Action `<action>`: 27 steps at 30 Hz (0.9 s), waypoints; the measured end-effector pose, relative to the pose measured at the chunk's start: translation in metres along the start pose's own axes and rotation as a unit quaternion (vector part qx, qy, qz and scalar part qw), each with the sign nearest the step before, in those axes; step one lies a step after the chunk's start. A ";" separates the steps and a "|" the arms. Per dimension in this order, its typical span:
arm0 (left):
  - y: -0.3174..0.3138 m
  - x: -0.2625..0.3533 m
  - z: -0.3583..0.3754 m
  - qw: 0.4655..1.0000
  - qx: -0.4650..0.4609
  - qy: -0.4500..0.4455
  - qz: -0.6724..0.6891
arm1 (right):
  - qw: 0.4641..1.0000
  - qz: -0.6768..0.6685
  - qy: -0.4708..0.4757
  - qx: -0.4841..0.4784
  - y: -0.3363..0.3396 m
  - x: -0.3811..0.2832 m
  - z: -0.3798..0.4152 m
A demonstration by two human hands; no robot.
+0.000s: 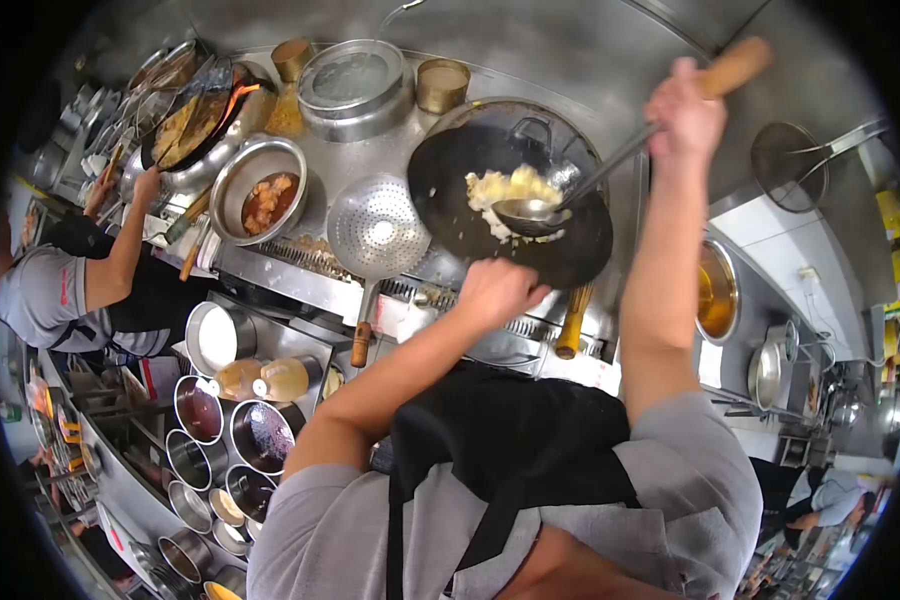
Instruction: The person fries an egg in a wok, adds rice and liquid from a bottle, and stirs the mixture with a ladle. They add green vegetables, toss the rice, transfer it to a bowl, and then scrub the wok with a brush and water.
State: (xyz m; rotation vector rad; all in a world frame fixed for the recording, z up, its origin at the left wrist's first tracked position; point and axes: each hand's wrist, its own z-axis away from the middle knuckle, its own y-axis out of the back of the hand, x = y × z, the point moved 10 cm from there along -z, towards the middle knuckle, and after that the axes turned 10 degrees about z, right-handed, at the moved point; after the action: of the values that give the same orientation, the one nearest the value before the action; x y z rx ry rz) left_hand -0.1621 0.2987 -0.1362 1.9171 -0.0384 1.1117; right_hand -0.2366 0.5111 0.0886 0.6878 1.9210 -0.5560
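Observation:
A dark wok (445, 215) sits tilted over the stove, with pale yellow and white food (510, 187) near its middle. My left hand (498, 291) is closed at the wok's near edge; the exact part it grips is hidden under the fingers. Held high on the right, my right hand (688, 112) wraps around the handle of a ladle (610, 168). The ladle's metal bowl rests down in the wok, against the food. Just left of the wok lies a round perforated strainer (378, 228) with a wooden handle.
A metal bowl of reddish-brown food (260, 190) and a lidded pot (355, 95) stand left of the wok. Several sauce containers (200, 408) fill the lower left. A co-worker (80, 280) handles another wok (185, 130) with a flame beside it. A yellow-liquid pot (715, 290) stands right.

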 end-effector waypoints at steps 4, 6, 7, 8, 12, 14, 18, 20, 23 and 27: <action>-0.063 -0.056 -0.012 0.999 -0.007 -0.035 -0.028 | 0.998 0.002 -0.057 0.026 -0.028 0.110 0.009; -0.069 -0.059 0.032 0.998 -0.042 -0.039 -0.024 | 0.998 -0.063 0.012 -0.017 -0.021 0.091 -0.017; -0.059 -0.045 0.056 0.997 -0.036 -0.074 0.005 | 0.998 -0.062 0.013 -0.012 -0.012 0.085 -0.029; -0.031 -0.013 0.066 0.980 0.045 -0.192 0.002 | 0.998 -0.048 -0.018 -0.028 -0.010 0.076 -0.047; -0.027 -0.029 0.011 0.998 -0.065 -0.001 -0.012 | 0.993 -0.047 -0.090 -0.063 -0.004 0.058 -0.081; -0.025 -0.050 -0.034 1.000 -0.019 -0.017 0.011 | 0.998 -0.028 -0.040 -0.046 -0.003 0.042 -0.063; -0.062 -0.089 -0.054 0.998 -0.046 -0.009 0.033 | 0.994 0.063 -0.073 0.047 -0.018 0.144 -0.008; -0.069 -0.099 -0.062 0.999 -0.039 0.014 0.016 | 0.998 -0.013 -0.045 -0.042 -0.040 0.149 -0.019; -0.081 -0.102 -0.063 0.999 -0.026 -0.038 0.004 | 0.996 -0.028 0.000 -0.090 -0.052 0.079 -0.015; -0.076 -0.100 -0.065 0.999 -0.010 -0.046 0.012 | 0.986 -0.033 0.052 -0.153 -0.064 0.070 0.014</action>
State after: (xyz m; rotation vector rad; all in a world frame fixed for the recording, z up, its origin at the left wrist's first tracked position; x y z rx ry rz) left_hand -0.2340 0.3522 -0.2455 1.9526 -0.1230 1.0335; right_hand -0.2957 0.4702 0.0247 0.4644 2.0755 -0.2602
